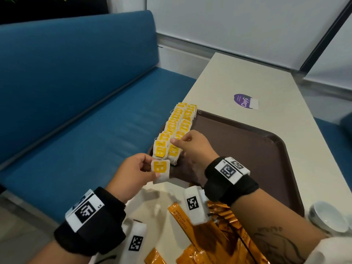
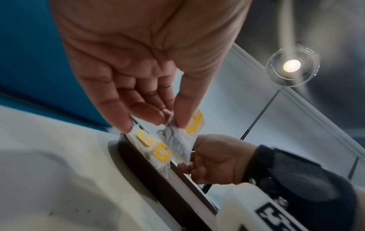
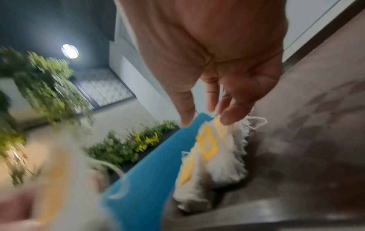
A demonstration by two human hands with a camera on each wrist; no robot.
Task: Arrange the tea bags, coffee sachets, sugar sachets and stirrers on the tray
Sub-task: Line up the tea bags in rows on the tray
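Nearest, orange coffee sachets strewn on the beige table, close under both wrists; a white cup at the right edge, beside the tray's near corner; just beyond the sachets, left hand raised over the table edge, thumb and fingers pinched on a single tea bag with a yellow tag, held just short of the tray's near left corner; from the left wrist view, the same tea bag hung from the fingertips above the tray rim; next, right hand over the brown tray, fingertips curled onto the nearest bags of the tea bag rows, whether gripped or only touched could not be told; two rows run along the tray's left side toward its far corner; farther on, a purple sticker on the table; blue bench to the left
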